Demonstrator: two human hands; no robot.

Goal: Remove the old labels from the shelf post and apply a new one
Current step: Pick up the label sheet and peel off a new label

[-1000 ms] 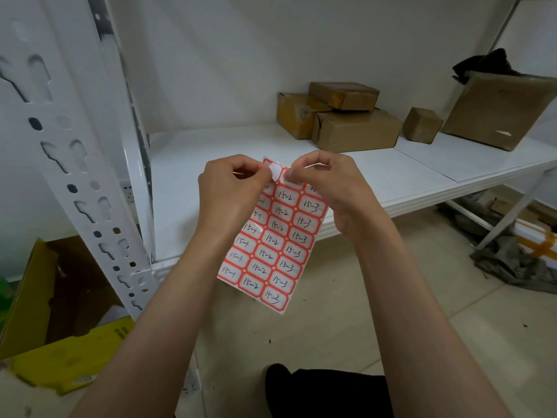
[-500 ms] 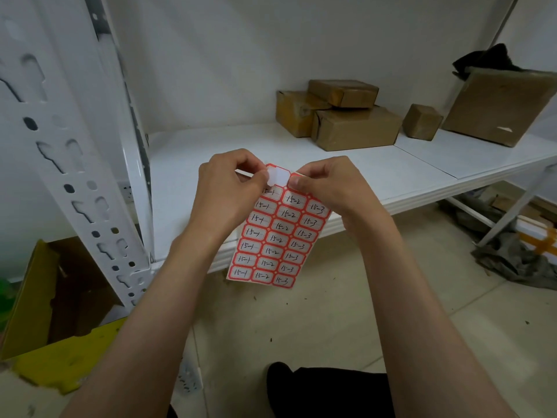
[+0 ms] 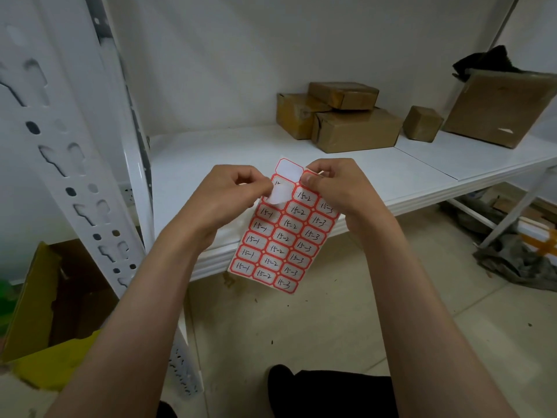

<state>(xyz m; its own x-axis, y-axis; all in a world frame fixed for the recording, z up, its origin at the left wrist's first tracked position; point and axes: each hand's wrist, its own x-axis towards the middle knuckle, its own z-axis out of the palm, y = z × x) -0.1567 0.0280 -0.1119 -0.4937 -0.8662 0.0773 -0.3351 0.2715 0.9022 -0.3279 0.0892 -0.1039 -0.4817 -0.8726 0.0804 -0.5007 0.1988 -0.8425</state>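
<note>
A red-bordered sheet of labels (image 3: pixel 281 236), handwritten 15-1, 15-2 and 15-3, hangs in front of the shelf edge. My right hand (image 3: pixel 334 188) pinches the sheet's top right corner. My left hand (image 3: pixel 229 196) pinches one label (image 3: pixel 279 194) near the top left of the sheet; it is curled up, half peeled, white back showing. An empty slot (image 3: pixel 289 169) shows at the sheet's top. The white perforated shelf post (image 3: pixel 75 164) stands at the left, apart from both hands. I see no labels on it.
A white shelf board (image 3: pixel 235 158) carries several brown cardboard boxes (image 3: pixel 355 128) at the back and right. A yellow open carton (image 3: pixel 51 300) sits on the floor at lower left. Crumpled grey cloth (image 3: pixel 518 263) lies under the shelf at right.
The label has lifted further off the sheet in my left fingers, its white back now curling down. The sheet has shifted slightly; both hands stay at its top.
</note>
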